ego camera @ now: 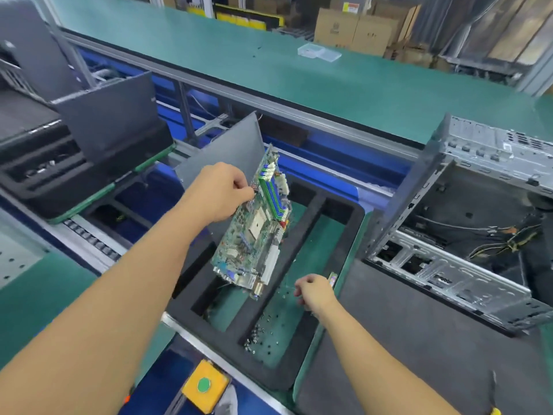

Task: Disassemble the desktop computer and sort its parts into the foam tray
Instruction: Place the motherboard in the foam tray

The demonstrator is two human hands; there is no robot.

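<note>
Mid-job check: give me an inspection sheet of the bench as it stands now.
Surface: green workbench mat; dark grey mat at right.
Job's things: green circuit motherboard tilted above black foam tray; small loose screws in its right compartment; open silver metal computer case on the grey mat.
Clutter: grey flat panel standing at tray's far side; clear plastic box on far bench.
Hands: left hand grips motherboard's edge with its fingers; right hand curled over screws, contents unclear.
Cables: bundled wires inside case.
Surroundings: brown cardboard boxes; yellow box with green button.

Head-worn wide view, forward and down, close above foam tray [263,375]
</note>
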